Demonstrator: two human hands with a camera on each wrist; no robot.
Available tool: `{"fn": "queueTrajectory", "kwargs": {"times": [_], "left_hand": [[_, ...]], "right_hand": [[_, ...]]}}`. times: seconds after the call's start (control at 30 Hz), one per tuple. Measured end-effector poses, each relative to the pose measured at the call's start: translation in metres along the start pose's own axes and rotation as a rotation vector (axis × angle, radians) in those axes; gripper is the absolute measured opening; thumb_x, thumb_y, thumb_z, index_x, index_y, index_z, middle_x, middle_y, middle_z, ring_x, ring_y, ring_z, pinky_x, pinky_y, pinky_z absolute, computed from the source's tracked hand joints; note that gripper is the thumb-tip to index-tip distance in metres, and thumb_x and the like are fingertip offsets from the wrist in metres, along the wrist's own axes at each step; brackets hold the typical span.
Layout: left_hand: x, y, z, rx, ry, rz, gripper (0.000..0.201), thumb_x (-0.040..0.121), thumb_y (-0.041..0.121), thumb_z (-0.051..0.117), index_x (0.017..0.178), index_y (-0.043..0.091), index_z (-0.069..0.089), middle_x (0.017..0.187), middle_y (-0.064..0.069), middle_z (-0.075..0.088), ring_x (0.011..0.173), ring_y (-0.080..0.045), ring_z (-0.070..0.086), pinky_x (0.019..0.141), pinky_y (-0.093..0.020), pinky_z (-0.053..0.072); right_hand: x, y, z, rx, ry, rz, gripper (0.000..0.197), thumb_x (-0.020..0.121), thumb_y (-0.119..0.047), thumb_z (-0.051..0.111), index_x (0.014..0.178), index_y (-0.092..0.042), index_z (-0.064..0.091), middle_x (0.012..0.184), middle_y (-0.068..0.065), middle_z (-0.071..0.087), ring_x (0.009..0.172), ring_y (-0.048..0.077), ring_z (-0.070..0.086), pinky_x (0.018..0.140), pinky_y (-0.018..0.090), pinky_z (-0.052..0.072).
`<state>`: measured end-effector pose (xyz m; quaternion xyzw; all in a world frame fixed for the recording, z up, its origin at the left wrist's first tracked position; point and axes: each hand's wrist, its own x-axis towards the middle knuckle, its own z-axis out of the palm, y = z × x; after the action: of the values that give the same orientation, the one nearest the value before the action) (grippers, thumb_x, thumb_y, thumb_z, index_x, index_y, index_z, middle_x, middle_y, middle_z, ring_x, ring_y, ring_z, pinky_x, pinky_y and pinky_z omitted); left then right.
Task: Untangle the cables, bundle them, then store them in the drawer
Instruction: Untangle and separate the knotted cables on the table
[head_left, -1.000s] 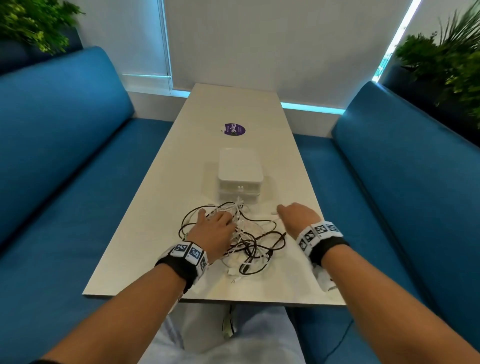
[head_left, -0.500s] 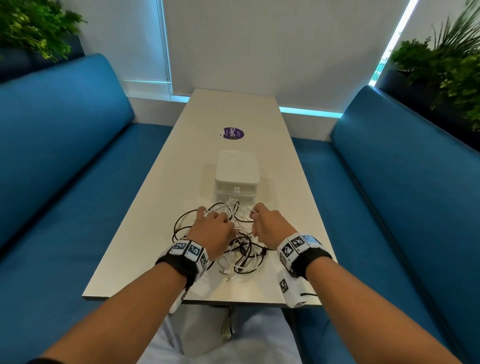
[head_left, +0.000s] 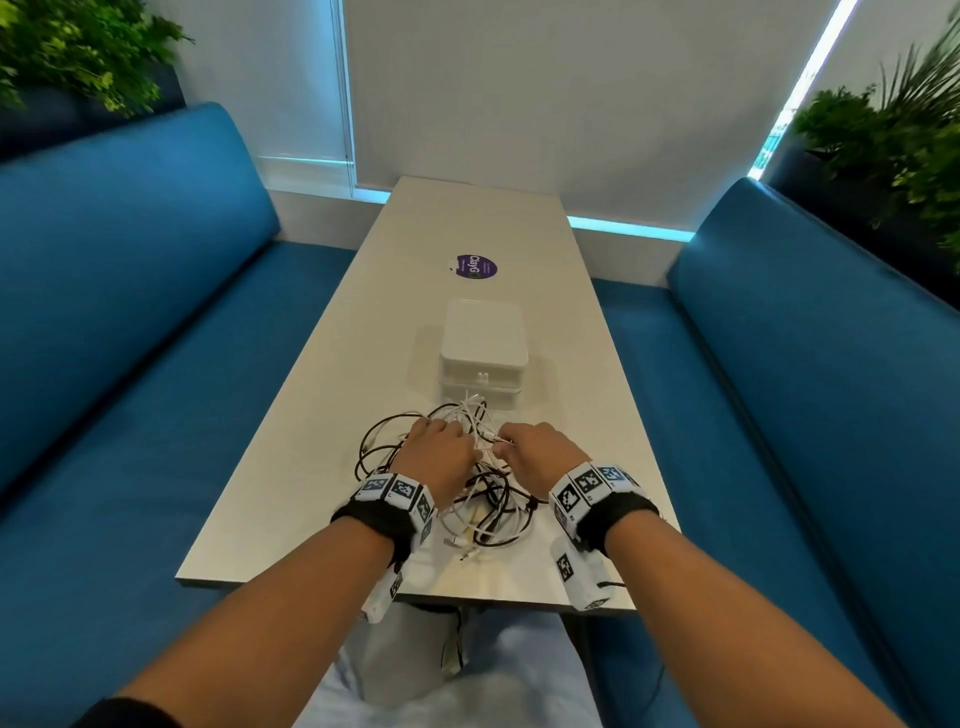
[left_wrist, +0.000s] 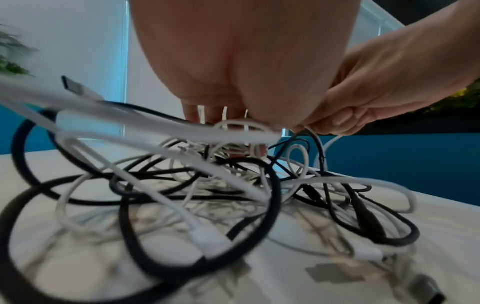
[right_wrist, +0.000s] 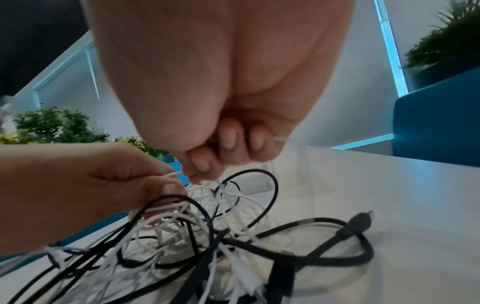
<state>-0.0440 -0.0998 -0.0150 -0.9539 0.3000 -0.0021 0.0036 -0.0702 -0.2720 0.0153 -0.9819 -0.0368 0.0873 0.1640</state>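
A tangle of black and white cables lies on the pale table near its front edge. My left hand sits over the tangle's left side, fingers curled into white strands. My right hand pinches a thin white cable close beside the left hand. Loose black loops and white plugs spread below both hands. A small white drawer box stands shut just beyond the tangle.
Blue bench seats flank the narrow table. A purple round sticker lies on the table behind the box. Potted plants stand behind the backrests. Table front edge is near my wrists.
My right hand has moved left from the table's right side onto the tangle and taken hold of a white cable. The left hand has stayed on the pile.
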Motion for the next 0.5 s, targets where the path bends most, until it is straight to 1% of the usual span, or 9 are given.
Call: {"fn": "queueTrajectory", "kwargs": {"times": [0.07, 0.13, 0.17, 0.23, 0.3, 0.33, 0.4, 0.43, 0.5], "left_hand": [[-0.003, -0.009, 0.008, -0.069, 0.007, 0.024, 0.032, 0.106, 0.031, 0.037, 0.121, 0.012, 0.059, 0.126, -0.008, 0.053, 0.124, -0.03, 0.044, 0.11, -0.04, 0.029], [-0.006, -0.018, 0.015, -0.116, 0.023, 0.053, 0.033, 0.106, 0.031, 0.037, 0.122, 0.013, 0.06, 0.13, -0.007, 0.051, 0.126, -0.029, 0.042, 0.109, -0.038, 0.03], [-0.007, -0.021, 0.017, -0.135, 0.034, 0.063, 0.034, 0.106, 0.032, 0.037, 0.122, 0.013, 0.061, 0.131, -0.006, 0.052, 0.126, -0.028, 0.042, 0.109, -0.038, 0.03], [-0.007, -0.021, 0.016, -0.148, 0.041, 0.066, 0.036, 0.107, 0.034, 0.033, 0.119, 0.016, 0.062, 0.126, -0.004, 0.054, 0.123, -0.027, 0.043, 0.108, -0.038, 0.031], [-0.002, -0.017, 0.011, -0.135, 0.031, 0.048, 0.038, 0.107, 0.035, 0.029, 0.117, 0.02, 0.063, 0.121, -0.003, 0.054, 0.12, -0.027, 0.043, 0.107, -0.039, 0.032], [0.001, -0.014, 0.008, -0.12, 0.021, 0.043, 0.038, 0.107, 0.036, 0.029, 0.116, 0.021, 0.063, 0.119, -0.003, 0.054, 0.119, -0.027, 0.042, 0.106, -0.04, 0.032], [0.005, -0.011, 0.004, -0.079, 0.0, 0.044, 0.04, 0.106, 0.038, 0.031, 0.115, 0.02, 0.065, 0.117, -0.004, 0.054, 0.118, -0.028, 0.041, 0.106, -0.042, 0.031], [0.007, -0.01, 0.004, -0.053, -0.001, 0.048, 0.041, 0.106, 0.04, 0.031, 0.115, 0.019, 0.066, 0.116, -0.005, 0.055, 0.117, -0.028, 0.041, 0.106, -0.042, 0.031], [0.008, -0.007, 0.003, 0.005, 0.003, 0.062, 0.041, 0.105, 0.041, 0.034, 0.113, 0.019, 0.067, 0.115, -0.005, 0.055, 0.117, -0.029, 0.041, 0.108, -0.043, 0.03]], "right_hand": [[-0.003, 0.013, -0.004, -0.072, 0.065, 0.05, 0.028, 0.103, -0.039, 0.039, 0.112, -0.02, 0.057, 0.098, 0.011, 0.064, 0.089, 0.034, 0.061, 0.076, 0.039, 0.052], [-0.007, 0.033, -0.008, -0.125, 0.128, 0.132, 0.026, 0.104, -0.039, 0.037, 0.111, -0.023, 0.056, 0.095, 0.008, 0.065, 0.083, 0.031, 0.062, 0.073, 0.038, 0.053], [-0.01, 0.04, -0.01, -0.143, 0.134, 0.171, 0.026, 0.104, -0.039, 0.037, 0.111, -0.023, 0.055, 0.093, 0.007, 0.065, 0.081, 0.03, 0.062, 0.072, 0.037, 0.054], [-0.014, 0.044, -0.008, -0.165, 0.132, 0.219, 0.026, 0.104, -0.038, 0.036, 0.114, -0.023, 0.055, 0.094, 0.007, 0.064, 0.082, 0.029, 0.062, 0.072, 0.036, 0.053], [-0.014, 0.037, -0.005, -0.135, 0.2, 0.238, 0.027, 0.104, -0.036, 0.035, 0.122, -0.022, 0.05, 0.095, 0.008, 0.065, 0.084, 0.03, 0.063, 0.072, 0.036, 0.052], [-0.012, 0.033, -0.003, -0.093, 0.251, 0.24, 0.03, 0.103, -0.035, 0.036, 0.13, -0.023, 0.044, 0.094, 0.009, 0.066, 0.084, 0.031, 0.063, 0.071, 0.036, 0.05], [-0.01, 0.022, 0.001, 0.001, 0.33, 0.219, 0.044, 0.102, -0.034, 0.038, 0.143, -0.022, 0.028, 0.089, 0.009, 0.067, 0.081, 0.032, 0.064, 0.069, 0.037, 0.048], [-0.009, 0.016, 0.005, 0.046, 0.35, 0.187, 0.047, 0.102, -0.034, 0.038, 0.146, -0.022, 0.025, 0.086, 0.008, 0.068, 0.079, 0.032, 0.064, 0.069, 0.038, 0.05], [-0.008, 0.007, 0.014, 0.158, 0.357, 0.08, 0.044, 0.101, -0.035, 0.038, 0.143, -0.024, 0.031, 0.083, 0.004, 0.07, 0.077, 0.029, 0.066, 0.071, 0.042, 0.054]]}}
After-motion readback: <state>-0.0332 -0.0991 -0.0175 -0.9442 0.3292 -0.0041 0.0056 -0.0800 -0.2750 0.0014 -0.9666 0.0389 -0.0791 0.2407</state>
